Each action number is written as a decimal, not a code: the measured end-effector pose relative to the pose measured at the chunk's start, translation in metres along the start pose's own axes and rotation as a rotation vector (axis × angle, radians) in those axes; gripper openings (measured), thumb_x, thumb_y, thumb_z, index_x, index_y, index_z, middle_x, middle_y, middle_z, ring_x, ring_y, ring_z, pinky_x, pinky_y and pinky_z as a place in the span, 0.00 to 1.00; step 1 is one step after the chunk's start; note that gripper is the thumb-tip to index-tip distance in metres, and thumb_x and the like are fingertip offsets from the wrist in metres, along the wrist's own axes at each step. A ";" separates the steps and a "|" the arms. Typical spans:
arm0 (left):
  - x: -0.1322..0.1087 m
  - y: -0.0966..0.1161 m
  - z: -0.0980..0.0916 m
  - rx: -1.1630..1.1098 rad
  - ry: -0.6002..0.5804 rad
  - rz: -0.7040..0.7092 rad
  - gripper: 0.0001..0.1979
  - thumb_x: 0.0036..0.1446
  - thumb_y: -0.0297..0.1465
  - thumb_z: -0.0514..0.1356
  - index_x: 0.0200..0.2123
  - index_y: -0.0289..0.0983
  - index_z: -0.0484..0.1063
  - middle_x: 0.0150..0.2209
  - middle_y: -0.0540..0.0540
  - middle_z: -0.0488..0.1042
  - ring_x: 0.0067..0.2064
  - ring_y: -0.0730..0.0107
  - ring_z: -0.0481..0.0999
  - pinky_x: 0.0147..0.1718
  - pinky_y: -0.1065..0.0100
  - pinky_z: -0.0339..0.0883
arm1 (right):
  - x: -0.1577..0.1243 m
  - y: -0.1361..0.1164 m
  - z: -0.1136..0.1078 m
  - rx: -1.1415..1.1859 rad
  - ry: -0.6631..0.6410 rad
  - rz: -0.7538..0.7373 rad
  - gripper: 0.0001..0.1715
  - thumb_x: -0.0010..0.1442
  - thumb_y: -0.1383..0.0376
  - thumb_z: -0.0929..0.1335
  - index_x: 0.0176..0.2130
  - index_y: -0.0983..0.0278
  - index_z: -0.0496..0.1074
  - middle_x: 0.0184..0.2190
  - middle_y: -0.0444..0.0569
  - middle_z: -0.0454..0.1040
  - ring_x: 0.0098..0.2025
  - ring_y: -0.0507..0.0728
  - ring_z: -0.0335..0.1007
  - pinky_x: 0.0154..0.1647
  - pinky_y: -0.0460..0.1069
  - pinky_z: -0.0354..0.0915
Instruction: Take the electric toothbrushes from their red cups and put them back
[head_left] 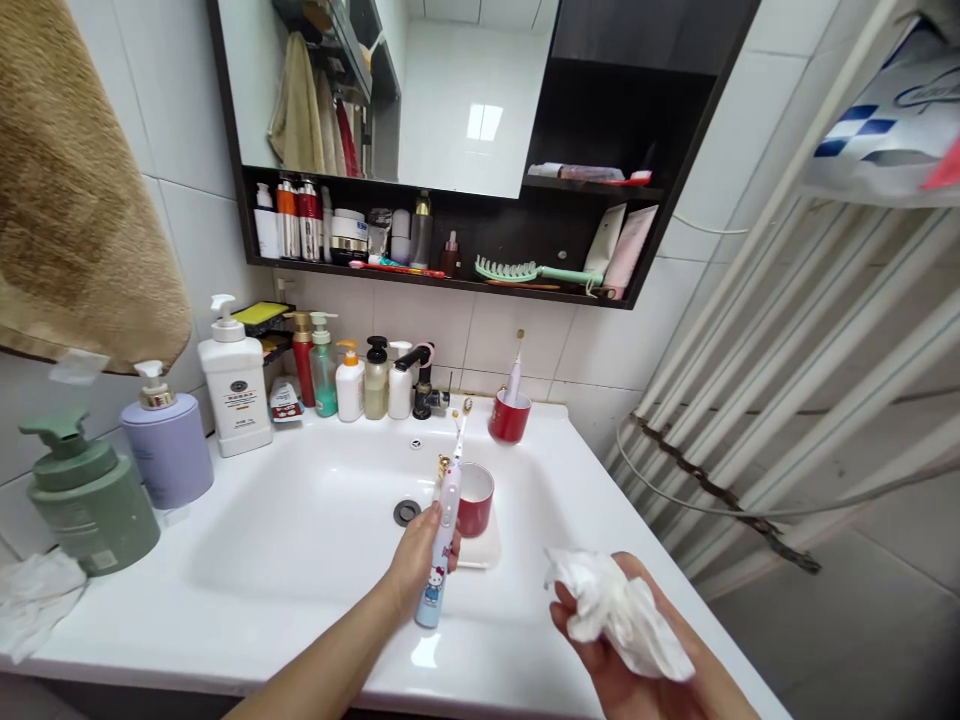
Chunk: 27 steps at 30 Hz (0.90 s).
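My left hand [415, 563] is wrapped round the handle of an electric toothbrush [448, 497], pale pink above and light blue below with a cartoon cat on it. Its brush head points up and away over the sink [300, 530]. In my right hand [630, 665], palm up, lies a crumpled white tissue [619, 612] with the fingers curled about it. Behind the toothbrush a red cup [477, 505] with a white inside stands on a pale dish [484, 548] in the basin. Something small and gold shows beside the cup, partly hidden by the toothbrush.
A black faucet [423, 385] rises at the back rim, with several pump bottles [350, 385] to its left. Another red cup [510, 418] holds a toothbrush [514, 375]. A mirror cabinet [442, 275] hangs above; white pipes [720, 430] run along the right.
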<state>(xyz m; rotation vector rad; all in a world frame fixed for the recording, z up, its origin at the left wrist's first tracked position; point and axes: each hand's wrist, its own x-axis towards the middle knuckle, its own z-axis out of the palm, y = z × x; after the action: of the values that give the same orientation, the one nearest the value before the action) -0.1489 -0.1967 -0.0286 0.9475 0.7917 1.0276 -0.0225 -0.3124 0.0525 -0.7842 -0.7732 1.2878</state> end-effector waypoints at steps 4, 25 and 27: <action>-0.001 0.000 0.000 0.012 -0.019 0.014 0.19 0.41 0.46 0.48 0.23 0.35 0.56 0.16 0.53 0.62 0.15 0.82 0.57 0.16 0.76 0.49 | 0.007 -0.003 -0.023 -0.167 0.119 -0.108 0.09 0.41 0.58 0.63 0.26 0.58 0.63 0.25 0.44 0.69 0.29 0.55 0.64 0.32 0.52 0.61; -0.005 -0.002 0.008 -0.109 -0.130 -0.011 0.22 0.40 0.49 0.47 0.27 0.33 0.57 0.15 0.53 0.61 0.13 0.82 0.58 0.15 0.75 0.50 | 0.128 0.029 0.024 -0.512 -0.070 -0.029 0.18 0.45 0.55 0.60 0.33 0.65 0.63 0.29 0.50 0.69 0.28 0.53 0.65 0.28 0.48 0.60; -0.003 -0.002 0.006 -0.110 -0.147 -0.001 0.22 0.41 0.48 0.47 0.27 0.33 0.57 0.15 0.53 0.61 0.13 0.82 0.58 0.14 0.76 0.50 | 0.136 0.034 0.033 -0.452 -0.115 0.012 0.15 0.44 0.56 0.62 0.29 0.66 0.63 0.22 0.46 0.69 0.23 0.51 0.65 0.25 0.47 0.60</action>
<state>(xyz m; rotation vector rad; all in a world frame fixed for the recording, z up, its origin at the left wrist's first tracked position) -0.1441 -0.2016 -0.0275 0.9168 0.6070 0.9786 -0.0518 -0.1720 0.0491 -1.0801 -1.1775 1.1895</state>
